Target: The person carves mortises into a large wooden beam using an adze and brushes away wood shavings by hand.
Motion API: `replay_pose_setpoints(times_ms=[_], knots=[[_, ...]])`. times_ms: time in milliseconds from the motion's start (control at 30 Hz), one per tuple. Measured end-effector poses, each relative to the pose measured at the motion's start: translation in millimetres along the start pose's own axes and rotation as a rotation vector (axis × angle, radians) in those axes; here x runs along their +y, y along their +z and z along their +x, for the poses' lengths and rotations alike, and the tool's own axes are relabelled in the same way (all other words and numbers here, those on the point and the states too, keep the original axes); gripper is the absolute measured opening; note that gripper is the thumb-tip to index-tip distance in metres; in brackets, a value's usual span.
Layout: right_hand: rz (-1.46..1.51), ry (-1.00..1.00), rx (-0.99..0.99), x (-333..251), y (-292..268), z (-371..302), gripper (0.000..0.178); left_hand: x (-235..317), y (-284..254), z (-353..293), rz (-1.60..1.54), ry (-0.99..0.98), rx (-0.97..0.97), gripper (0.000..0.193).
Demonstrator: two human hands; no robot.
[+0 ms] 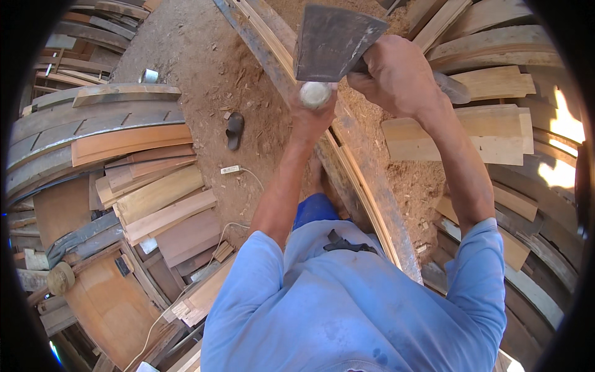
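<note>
Dirt floor (198, 68), stacked planks (133, 144). I see right grip (400, 77) clamped on hatchet (336, 46), left grip (314, 115) around pale-ended tool (315, 95). Hatchet looks heavy, stiff; I'd hold its handle (453, 88).

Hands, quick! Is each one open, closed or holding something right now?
Left hand: closed around an upright thing with a pale round top.
Right hand: closed, holding a tool with a wide grey head.
</note>
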State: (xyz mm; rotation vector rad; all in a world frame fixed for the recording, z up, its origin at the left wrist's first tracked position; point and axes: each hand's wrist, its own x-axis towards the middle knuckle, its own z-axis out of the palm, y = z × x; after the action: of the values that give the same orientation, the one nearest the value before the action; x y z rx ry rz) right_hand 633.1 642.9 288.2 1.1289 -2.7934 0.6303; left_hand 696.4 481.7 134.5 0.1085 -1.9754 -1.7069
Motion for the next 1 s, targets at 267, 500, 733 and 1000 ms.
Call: replay_pose_setpoints(times_ms=[267, 500, 733, 1000], knots=[[-0.046, -0.056, -0.022, -1, 12, -2, 0.025, -51, -11, -20, 0.075, 0.129, 0.104, 0.030], [-0.016, -0.054, -0.009, -3, 6, -2, 0.025, -29, -5, -22, 0.120, 0.044, 0.041, 0.037], [-0.127, 0.048, -0.240, -5, 10, 6, 0.024, -16, -6, -8, -0.047, -0.013, 0.022, 0.027], [-0.050, 0.010, -0.141, -4, 0, 10, 0.023, -20, -10, -4, -0.015, 0.006, 0.012, 0.023]])
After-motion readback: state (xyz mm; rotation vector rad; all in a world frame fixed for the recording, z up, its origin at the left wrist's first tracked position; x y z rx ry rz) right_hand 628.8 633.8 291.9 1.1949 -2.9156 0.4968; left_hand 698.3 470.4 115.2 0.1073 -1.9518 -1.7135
